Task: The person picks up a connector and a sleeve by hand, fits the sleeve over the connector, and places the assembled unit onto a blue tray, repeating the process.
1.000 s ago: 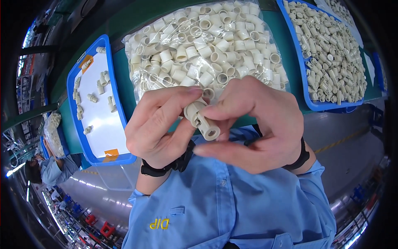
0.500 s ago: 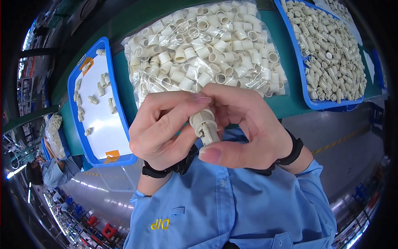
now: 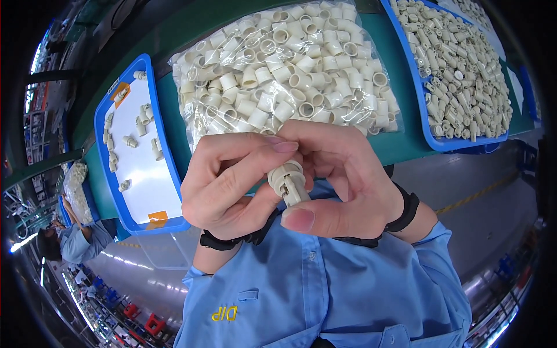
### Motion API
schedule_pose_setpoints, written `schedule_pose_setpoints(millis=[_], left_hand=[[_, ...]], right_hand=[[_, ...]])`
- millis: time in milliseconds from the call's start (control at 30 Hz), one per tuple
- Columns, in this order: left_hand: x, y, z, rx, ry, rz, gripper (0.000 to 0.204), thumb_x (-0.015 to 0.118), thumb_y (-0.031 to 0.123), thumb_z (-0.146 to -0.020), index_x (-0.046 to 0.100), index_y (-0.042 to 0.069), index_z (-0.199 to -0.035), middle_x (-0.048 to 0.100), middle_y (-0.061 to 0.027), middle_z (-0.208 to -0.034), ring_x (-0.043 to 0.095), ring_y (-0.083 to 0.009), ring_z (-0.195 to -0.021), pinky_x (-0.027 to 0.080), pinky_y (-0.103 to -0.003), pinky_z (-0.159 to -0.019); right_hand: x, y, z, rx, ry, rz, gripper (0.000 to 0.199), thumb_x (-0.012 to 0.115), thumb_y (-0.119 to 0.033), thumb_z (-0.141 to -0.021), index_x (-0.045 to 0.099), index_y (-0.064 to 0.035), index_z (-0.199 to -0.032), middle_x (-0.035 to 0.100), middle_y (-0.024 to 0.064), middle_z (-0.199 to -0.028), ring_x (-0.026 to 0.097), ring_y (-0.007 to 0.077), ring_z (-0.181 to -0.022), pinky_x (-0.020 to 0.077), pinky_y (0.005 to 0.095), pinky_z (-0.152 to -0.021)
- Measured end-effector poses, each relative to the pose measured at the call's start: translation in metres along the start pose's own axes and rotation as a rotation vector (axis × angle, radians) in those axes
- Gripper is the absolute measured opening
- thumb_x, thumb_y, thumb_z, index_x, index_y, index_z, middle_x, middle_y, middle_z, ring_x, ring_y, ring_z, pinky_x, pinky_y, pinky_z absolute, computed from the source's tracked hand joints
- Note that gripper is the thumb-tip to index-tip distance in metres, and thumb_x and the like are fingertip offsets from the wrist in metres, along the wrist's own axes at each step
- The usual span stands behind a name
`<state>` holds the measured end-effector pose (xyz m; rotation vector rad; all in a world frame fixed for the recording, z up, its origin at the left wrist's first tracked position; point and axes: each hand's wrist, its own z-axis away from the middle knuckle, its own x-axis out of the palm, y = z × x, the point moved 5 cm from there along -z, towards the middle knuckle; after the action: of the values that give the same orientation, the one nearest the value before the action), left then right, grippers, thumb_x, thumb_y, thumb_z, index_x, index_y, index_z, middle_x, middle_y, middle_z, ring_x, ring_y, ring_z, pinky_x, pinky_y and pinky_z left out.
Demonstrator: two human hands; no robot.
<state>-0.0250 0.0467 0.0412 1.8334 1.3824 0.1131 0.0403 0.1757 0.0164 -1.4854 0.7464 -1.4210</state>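
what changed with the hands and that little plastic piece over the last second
The cream plastic piece was turned from lying slanted to standing nearly upright, and both hands closed in around it. The left hand now wraps its fingers over the top, and the right hand pinches it with the thumb below. The bag of rings and both blue trays stayed put.

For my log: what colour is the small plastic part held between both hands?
Cream-white plastic part, seen best in the head view.
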Motion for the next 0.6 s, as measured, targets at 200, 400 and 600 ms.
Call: schedule_pose_setpoints(millis=[200,400,600], left_hand=[[-0.001,0.0,0.002,-0.041,0.04,0.046,0.03,0.079,-0.001,-0.071,0.074,-0.003,-0.1,0.065,-0.0136,-0.091,0.066,-0.0189,-0.076,0.053,-0.026,-0.064],[-0.001,0.0,0.0,-0.092,0.018,0.097,0.03,0.081,0.001,-0.072,0.074,-0.002,-0.101,0.065,-0.0131,-0.091,0.066,-0.0172,-0.075,0.052,-0.025,-0.063],[0.002,0.001,-0.005,-0.098,-0.094,0.099,0.036,0.084,-0.002,-0.069,0.074,-0.004,-0.103,0.067,-0.0142,-0.091,0.067,-0.0188,-0.075,0.052,-0.025,-0.062]], right_hand=[[0.0,0.002,-0.001,-0.041,-0.011,-0.065,0.064,0.083,-0.015,-0.074,0.052,0.0028,-0.127,0.057,0.0028,-0.098,0.051,0.0089,-0.086,0.0428,0.0247,-0.075],[0.002,0.011,-0.006,-0.235,-0.022,-0.229,0.035,0.073,-0.027,-0.091,0.058,0.0025,-0.102,0.058,0.0019,-0.08,0.052,0.0065,-0.066,0.0406,0.0218,-0.057],[0.005,0.032,-0.01,-0.099,-0.271,-0.655,0.054,0.044,-0.042,-0.104,0.056,0.0097,-0.111,0.061,0.0139,-0.087,0.058,0.0183,-0.065,0.0471,0.0294,-0.052]])
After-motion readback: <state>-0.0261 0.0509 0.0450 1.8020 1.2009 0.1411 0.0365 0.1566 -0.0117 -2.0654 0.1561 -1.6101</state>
